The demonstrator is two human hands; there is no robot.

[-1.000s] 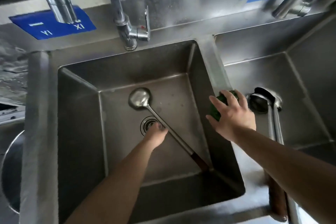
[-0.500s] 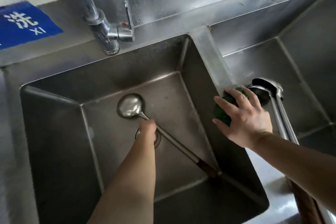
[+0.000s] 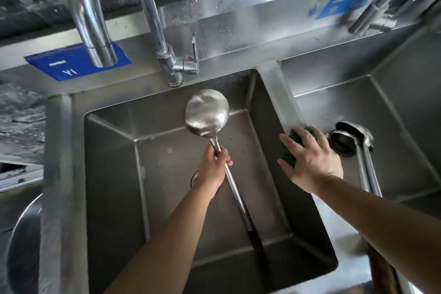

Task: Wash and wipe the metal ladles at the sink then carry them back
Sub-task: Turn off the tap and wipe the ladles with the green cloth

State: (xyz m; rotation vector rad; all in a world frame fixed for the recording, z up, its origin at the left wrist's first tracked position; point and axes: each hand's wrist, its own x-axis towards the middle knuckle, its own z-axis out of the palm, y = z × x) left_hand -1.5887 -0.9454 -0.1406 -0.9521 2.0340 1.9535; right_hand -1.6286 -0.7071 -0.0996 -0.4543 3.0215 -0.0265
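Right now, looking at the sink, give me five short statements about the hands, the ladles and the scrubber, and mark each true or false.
1. The left hand grips the ladle by its metal shaft. True.
2. That ladle's bowl lies flat on the basin floor. False: it is raised toward the tap.
3. The right hand is on a green scouring pad at the divider. True.
4. Water streams from the tap. False: none visible.
5. The right basin holds no ladles. False: two ladles lie there.
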